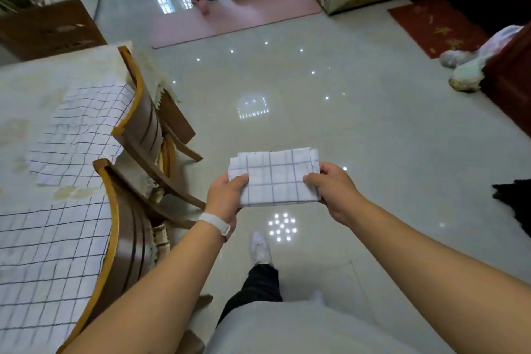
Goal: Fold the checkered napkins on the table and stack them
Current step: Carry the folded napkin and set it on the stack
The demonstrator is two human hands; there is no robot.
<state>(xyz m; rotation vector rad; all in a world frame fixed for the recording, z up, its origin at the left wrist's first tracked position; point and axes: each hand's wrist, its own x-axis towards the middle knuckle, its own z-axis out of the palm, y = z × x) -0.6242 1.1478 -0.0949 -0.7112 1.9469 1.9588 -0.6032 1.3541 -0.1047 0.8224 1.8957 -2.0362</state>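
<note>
Folded napkin (pixel 274 178) held mid-air; left hand (pixel 225 195) and right hand (pixel 333 190) pinch its opposite ends.

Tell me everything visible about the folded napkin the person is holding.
The folded napkin is white cloth with a thin blue-grey check, folded into a compact rectangle with layered edges showing at its top left. It is held roughly flat above the tiled floor, beside the table. The left hand pinches its left end, the right hand its right end.
</note>
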